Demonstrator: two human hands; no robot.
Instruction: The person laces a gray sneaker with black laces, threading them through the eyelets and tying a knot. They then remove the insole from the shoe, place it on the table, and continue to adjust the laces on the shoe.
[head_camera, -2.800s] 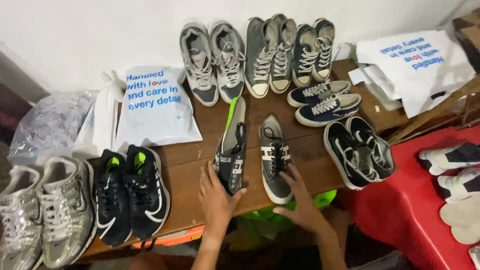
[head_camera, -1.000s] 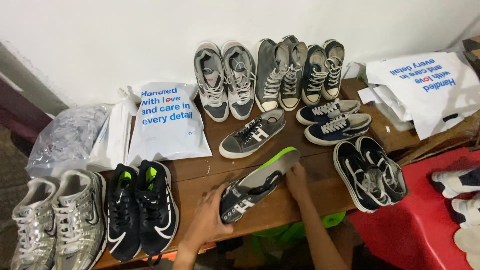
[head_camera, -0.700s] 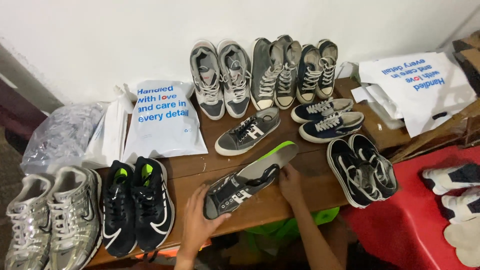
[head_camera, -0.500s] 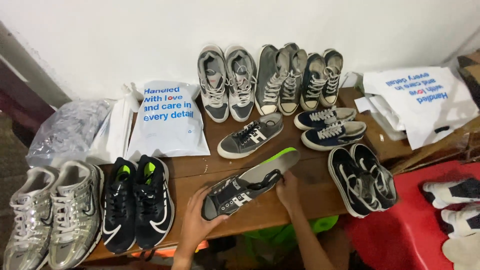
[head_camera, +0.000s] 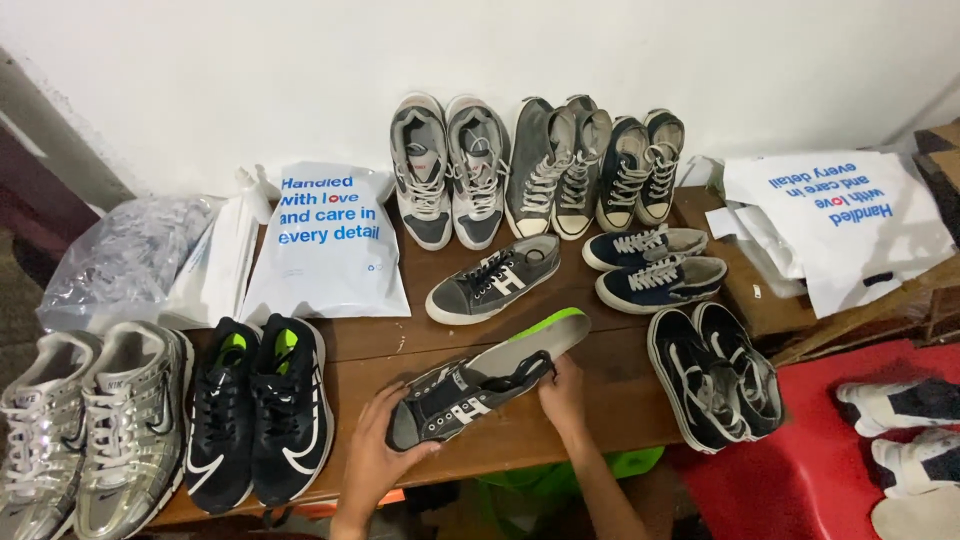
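Observation:
A dark grey sneaker (head_camera: 462, 398) with white stripes and a green insole lies on its side near the front edge of the brown wooden table (head_camera: 620, 398). My left hand (head_camera: 378, 452) grips its toe end. My right hand (head_camera: 563, 392) holds its heel end by the insole. Its matching grey sneaker (head_camera: 494, 280) lies flat on the table just behind, apart from both hands.
Pairs of shoes ring the table: black with green insoles (head_camera: 260, 410), silver (head_camera: 85, 420) at left, grey (head_camera: 448, 170), high-tops (head_camera: 555, 165), navy (head_camera: 655, 270), black (head_camera: 718, 375). White plastic bags (head_camera: 325, 240) lie at left and right (head_camera: 835, 225). A red surface (head_camera: 850, 470) holds more shoes.
The held sneaker went from standing upright beside its mate to lying on its side across the front of the table. Its mate now lies farther back. Both hands stayed on the shoe.

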